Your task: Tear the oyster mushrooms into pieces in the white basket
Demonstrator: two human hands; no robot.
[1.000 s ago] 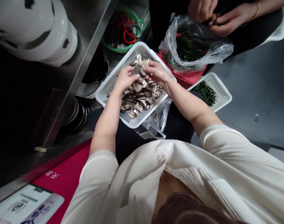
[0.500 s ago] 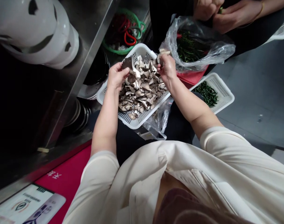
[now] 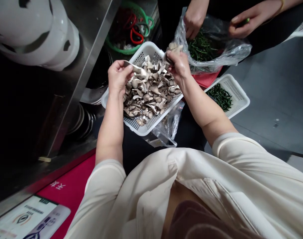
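I'm watching the left hand [image 3: 118, 77] pinching a thin grey-white mushroom piece [image 3: 138, 68] at the white perforated plastic basket [image 3: 143, 133]'s ten o'clock, the right hand [image 3: 179, 66] clutching a ruffled grey mushroom clump [image 3: 175, 48] at one, a slackening grip possibly dropping bits outside.

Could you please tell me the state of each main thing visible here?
Left hand: pinching a mushroom piece
Right hand: closed around a mushroom clump
White basket: partly filled with loose mushrooms
Plastic bag: open, green vegetables inside
Side basket: partly filled with green produce
Red-handled scissors: resting in green basket, blades unclear
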